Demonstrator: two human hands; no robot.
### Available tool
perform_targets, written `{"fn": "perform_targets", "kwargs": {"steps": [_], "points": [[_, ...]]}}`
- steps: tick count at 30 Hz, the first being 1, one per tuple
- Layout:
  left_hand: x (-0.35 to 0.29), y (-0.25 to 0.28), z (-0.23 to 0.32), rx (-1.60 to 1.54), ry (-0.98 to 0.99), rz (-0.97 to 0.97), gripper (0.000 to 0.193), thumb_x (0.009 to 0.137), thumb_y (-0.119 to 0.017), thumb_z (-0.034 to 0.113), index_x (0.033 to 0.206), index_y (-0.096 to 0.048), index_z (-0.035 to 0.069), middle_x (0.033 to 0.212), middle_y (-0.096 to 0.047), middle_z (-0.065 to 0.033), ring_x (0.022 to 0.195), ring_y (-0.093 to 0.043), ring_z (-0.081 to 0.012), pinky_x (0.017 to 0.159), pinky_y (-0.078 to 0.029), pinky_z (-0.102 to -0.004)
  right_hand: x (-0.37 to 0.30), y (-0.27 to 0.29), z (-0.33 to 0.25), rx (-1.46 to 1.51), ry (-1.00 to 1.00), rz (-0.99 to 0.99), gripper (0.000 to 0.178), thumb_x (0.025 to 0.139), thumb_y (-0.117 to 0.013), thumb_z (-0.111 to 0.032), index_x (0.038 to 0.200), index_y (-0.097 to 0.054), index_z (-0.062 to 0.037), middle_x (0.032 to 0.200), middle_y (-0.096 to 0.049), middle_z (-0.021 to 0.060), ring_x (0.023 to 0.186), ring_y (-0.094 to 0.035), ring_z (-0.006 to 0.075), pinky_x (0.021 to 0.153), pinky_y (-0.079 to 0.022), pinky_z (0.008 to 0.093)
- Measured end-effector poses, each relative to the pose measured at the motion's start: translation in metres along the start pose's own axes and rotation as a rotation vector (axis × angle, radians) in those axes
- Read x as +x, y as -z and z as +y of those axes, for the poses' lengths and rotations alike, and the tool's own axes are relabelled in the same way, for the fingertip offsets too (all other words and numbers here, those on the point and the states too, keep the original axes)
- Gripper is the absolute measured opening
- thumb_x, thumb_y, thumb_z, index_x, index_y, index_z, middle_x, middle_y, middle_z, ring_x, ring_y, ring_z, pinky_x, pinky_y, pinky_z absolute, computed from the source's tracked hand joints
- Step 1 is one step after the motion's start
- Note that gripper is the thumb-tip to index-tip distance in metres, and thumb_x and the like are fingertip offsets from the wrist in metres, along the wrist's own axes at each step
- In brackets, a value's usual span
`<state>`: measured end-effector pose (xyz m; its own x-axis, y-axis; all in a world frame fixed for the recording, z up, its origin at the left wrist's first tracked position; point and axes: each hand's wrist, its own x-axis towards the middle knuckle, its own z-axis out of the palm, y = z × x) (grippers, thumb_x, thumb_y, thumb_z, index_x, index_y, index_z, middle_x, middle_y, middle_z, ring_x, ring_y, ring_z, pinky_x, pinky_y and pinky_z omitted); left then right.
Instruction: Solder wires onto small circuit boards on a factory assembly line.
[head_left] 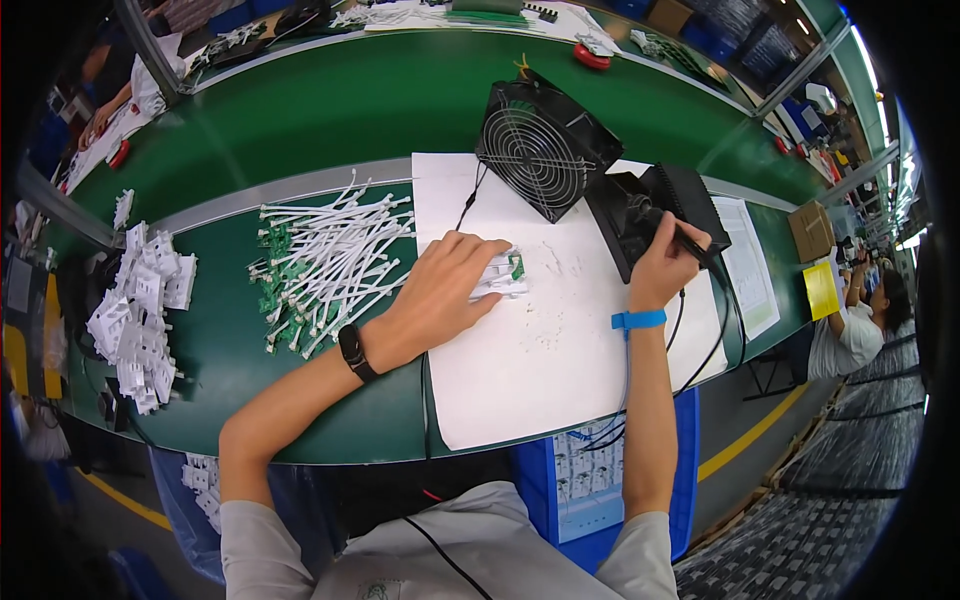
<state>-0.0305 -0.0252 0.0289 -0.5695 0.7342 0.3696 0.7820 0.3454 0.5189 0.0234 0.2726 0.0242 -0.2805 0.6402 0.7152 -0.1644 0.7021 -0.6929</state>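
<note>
My left hand, with a black band on the wrist, is closed on a white plastic housing lying on the white sheet. A small green circuit board shows at the housing's right end. My right hand wears a blue wrist strap and grips the black handle of a soldering iron. The iron's front end is at the black soldering iron stand; its tip is hard to make out against the dark stand. Small crumbs dot the sheet between my hands.
A black fan stands beyond my hands. Left of the sheet lie white cables with green boards and piled white housings. A black box and a paper sheet are at right. Black cords hang near my right forearm.
</note>
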Motion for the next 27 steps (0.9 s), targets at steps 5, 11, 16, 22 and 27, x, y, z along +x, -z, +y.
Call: {"fn": "perform_targets", "kwargs": {"steps": [5, 11, 16, 22, 27], "points": [[-0.005, 0.003, -0.007, 0.005, -0.022, 0.026, 0.051, 0.084, -0.077, 0.015, 0.131, -0.058, 0.008, 0.124, -0.062, -0.0122, 0.118, -0.055, -0.0324, 0.101, -0.046, -0.0417, 0.005, 0.031, -0.001, 0.046, 0.273, 0.221, 0.016, 0.107, -0.058, -0.014, 0.106, -0.05, -0.0009, 0.099, -0.055, 0.0082, 0.084, -0.053, 0.0123, 0.076, -0.049, 0.0257], [-0.012, 0.0, -0.019, 0.034, -0.105, -0.029, 0.044, 0.087, -0.074, 0.012, 0.13, -0.062, 0.011, 0.138, -0.058, -0.0126, 0.13, -0.052, -0.0335, 0.109, -0.044, -0.0429, -0.032, 0.02, -0.038, 0.262, -0.059, -0.005, 0.011, 0.106, -0.055, -0.016, 0.1, -0.054, -0.007, 0.096, -0.057, 0.0033, 0.082, -0.056, 0.008, 0.065, -0.044, 0.0159], [-0.015, 0.001, -0.015, 0.09, -0.11, -0.073, 0.048, 0.089, -0.072, 0.011, 0.136, -0.062, 0.014, 0.142, -0.053, -0.0147, 0.134, -0.048, -0.0358, 0.111, -0.043, -0.045, -0.045, 0.013, -0.042, 0.415, -0.195, -0.263, 0.009, 0.105, -0.054, -0.012, 0.098, -0.051, -0.0068, 0.089, -0.056, 0.0043, 0.064, -0.041, 0.0038, 0.051, -0.03, 0.0183], [-0.014, -0.003, -0.013, 0.131, -0.118, -0.086, 0.041, 0.094, -0.066, 0.01, 0.135, -0.062, 0.01, 0.142, -0.05, -0.0176, 0.136, -0.047, -0.0373, 0.116, -0.04, -0.0487, -0.055, 0.013, -0.046, 0.419, -0.175, -0.445, 0.013, 0.102, -0.057, -0.013, 0.097, -0.048, -0.0052, 0.082, -0.053, 0.0051, 0.067, -0.04, 0.0064, 0.056, -0.03, 0.0193], [-0.013, -0.001, -0.014, 0.123, -0.111, -0.101, 0.041, 0.094, -0.066, 0.01, 0.135, -0.062, 0.009, 0.143, -0.05, -0.0179, 0.137, -0.047, -0.0379, 0.118, -0.039, -0.049, -0.06, 0.01, -0.046, 0.492, -0.173, -0.524, 0.014, 0.099, -0.058, -0.002, 0.097, -0.045, -0.0047, 0.076, -0.051, 0.0042, 0.066, -0.041, 0.0078, 0.061, -0.033, 0.0231]]}}
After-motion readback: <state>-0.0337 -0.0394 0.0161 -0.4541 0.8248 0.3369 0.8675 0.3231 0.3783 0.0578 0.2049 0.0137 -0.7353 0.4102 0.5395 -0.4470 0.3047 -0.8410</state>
